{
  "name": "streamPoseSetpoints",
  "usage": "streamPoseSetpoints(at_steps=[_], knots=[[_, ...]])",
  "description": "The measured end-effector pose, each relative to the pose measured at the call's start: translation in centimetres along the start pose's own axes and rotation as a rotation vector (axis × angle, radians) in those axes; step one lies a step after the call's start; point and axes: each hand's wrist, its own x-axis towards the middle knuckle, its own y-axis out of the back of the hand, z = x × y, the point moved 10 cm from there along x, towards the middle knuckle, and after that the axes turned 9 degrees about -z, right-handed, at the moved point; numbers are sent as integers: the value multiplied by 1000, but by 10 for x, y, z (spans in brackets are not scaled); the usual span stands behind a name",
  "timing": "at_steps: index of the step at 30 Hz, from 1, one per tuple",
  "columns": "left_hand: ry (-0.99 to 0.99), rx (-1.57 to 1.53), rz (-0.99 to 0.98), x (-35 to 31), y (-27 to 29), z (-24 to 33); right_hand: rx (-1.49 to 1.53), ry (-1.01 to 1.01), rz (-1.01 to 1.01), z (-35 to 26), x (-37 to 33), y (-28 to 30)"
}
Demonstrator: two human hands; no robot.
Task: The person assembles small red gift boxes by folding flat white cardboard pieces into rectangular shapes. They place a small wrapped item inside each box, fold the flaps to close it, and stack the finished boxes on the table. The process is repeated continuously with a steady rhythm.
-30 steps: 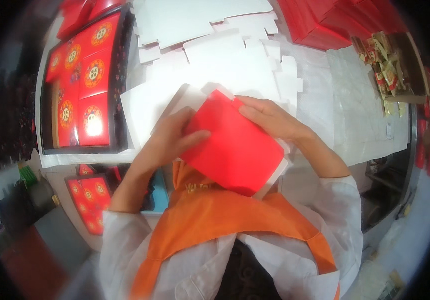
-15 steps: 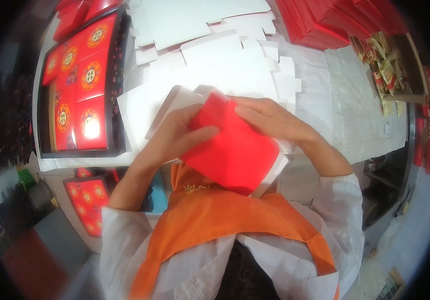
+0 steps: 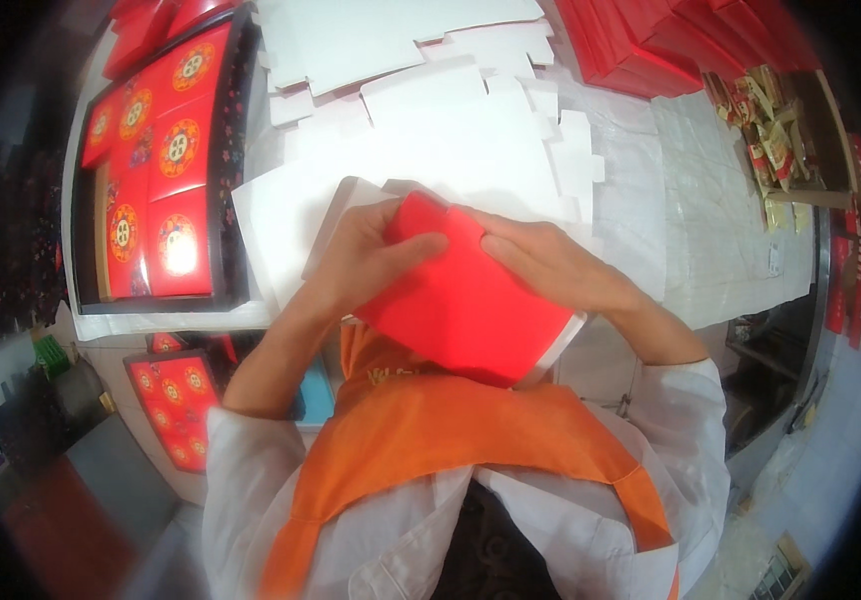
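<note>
Between my two hands a red carton (image 3: 473, 312), partly folded and white on its inner side, is tilted in front of the orange apron. My left hand (image 3: 366, 258) grips its left side, with the thumb lying over the red face. At the far right edge my right hand (image 3: 551, 262) presses on the carton, fingers together and pointing to the far left. White flaps show past the left hand and along the near right edge. The undersides of both hands are hidden. Just beyond them, flat white carton blanks (image 3: 441, 140) lie overlapping on the table.
At the left stands a dark-rimmed tray (image 3: 234, 170) of red boxes with round gold emblems; another red-box tray (image 3: 173, 400) sits lower. Red boxes (image 3: 641, 50) are stacked far right. Beside them a carton (image 3: 831, 125) holds small wrapped packets (image 3: 776, 140).
The red carton has turned slightly and moved a little to the right. Its far edge is nearer me, and my right hand has shifted slightly right and closer with it.
</note>
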Motion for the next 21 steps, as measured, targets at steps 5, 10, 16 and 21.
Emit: streamPoseSetpoints(at_steps=[5,10,16,21], knots=[[-16,22,-31,2,-1,4,54,2,6,-3,-3,-1],[-62,62,-54,3,-1,9,-111,37,-15,-13,-2,0],[-57,4,-100,4,-3,12,-147,138,44,-14,-1,-3],[-69,-17,-111,3,-6,9,-190,150,26,-19,-1,-5]])
